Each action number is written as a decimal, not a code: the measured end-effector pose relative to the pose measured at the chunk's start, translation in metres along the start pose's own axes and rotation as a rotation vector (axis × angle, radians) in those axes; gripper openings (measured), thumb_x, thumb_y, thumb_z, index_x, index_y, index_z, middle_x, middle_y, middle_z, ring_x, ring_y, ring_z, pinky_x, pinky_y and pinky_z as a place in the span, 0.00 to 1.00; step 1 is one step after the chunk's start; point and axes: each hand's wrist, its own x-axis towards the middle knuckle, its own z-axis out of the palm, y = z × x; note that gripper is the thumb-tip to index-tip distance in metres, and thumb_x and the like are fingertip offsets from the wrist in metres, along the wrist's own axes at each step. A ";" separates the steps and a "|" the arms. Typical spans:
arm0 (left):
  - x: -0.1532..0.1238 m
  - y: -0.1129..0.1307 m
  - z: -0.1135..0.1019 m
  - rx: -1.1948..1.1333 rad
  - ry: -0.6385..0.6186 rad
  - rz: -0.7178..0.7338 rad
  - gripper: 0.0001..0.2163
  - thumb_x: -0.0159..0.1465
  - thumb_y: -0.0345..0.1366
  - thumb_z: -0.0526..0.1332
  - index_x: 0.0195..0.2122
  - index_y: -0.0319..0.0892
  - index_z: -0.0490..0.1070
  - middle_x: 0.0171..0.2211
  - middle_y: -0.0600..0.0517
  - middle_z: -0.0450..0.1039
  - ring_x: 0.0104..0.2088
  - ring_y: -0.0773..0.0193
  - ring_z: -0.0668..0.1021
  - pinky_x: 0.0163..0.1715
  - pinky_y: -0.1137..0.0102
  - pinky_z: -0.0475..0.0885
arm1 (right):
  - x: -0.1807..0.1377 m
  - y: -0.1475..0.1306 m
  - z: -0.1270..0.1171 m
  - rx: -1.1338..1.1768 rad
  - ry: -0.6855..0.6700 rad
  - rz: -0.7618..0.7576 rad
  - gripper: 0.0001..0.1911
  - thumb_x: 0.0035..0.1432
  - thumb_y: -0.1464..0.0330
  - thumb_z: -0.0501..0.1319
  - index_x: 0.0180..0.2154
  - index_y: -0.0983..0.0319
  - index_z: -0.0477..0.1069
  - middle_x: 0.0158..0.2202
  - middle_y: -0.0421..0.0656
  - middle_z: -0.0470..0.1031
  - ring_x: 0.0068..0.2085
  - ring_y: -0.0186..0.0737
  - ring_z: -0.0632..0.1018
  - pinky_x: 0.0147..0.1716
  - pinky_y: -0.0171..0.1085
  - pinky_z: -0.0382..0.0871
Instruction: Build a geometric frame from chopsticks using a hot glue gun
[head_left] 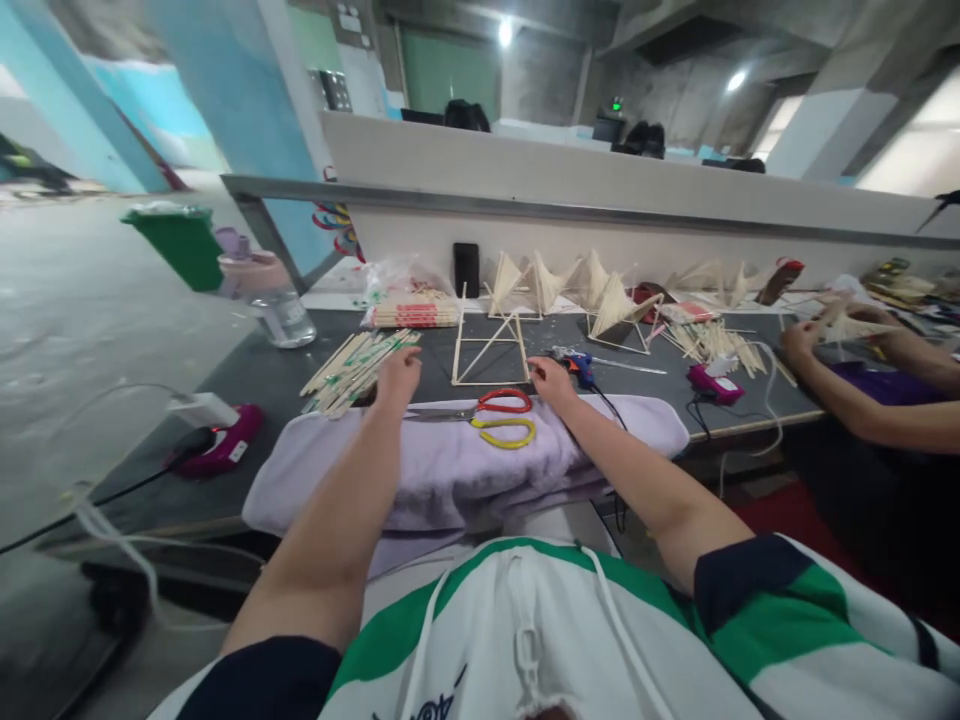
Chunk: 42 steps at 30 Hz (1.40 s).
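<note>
My left hand (397,378) rests at the far edge of a pale purple cloth (450,470), its fingers curled down next to a loose pile of bamboo sticks (358,368). My right hand (551,382) lies on the cloth's far edge, fingers bent, beside a blue glue gun (581,368). Between my hands stands a stick frame (491,350) shaped like a pyramid on a square base. Scissors (499,415) with one red and one yellow handle lie on the cloth. Whether either hand grips anything is unclear.
Several finished stick pyramids (570,285) line the back of the dark table (247,375). A bag of sticks (409,305), a black phone (466,268), a water bottle (277,300) and pink devices (221,445) sit around. Another person's hands (825,335) hold sticks at right.
</note>
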 end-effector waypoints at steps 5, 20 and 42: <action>0.007 -0.014 0.006 0.121 0.010 0.133 0.18 0.62 0.27 0.54 0.49 0.38 0.78 0.47 0.46 0.81 0.49 0.56 0.79 0.56 0.64 0.69 | -0.002 0.013 0.009 -0.036 0.009 -0.051 0.19 0.56 0.72 0.55 0.49 0.63 0.73 0.43 0.50 0.77 0.42 0.45 0.76 0.50 0.44 0.70; 0.000 -0.021 0.006 0.265 0.005 0.156 0.18 0.63 0.29 0.55 0.50 0.41 0.80 0.50 0.48 0.80 0.53 0.55 0.79 0.57 0.65 0.70 | 0.003 0.012 0.015 -0.198 -0.045 -0.039 0.14 0.61 0.66 0.58 0.46 0.65 0.75 0.40 0.50 0.78 0.44 0.46 0.76 0.49 0.43 0.68; 0.028 -0.018 0.017 0.353 -0.062 0.214 0.18 0.63 0.30 0.55 0.49 0.38 0.79 0.49 0.49 0.81 0.51 0.59 0.79 0.56 0.65 0.69 | 0.015 0.020 0.018 -0.297 -0.145 -0.035 0.08 0.65 0.69 0.59 0.38 0.62 0.77 0.38 0.44 0.75 0.44 0.39 0.72 0.45 0.34 0.65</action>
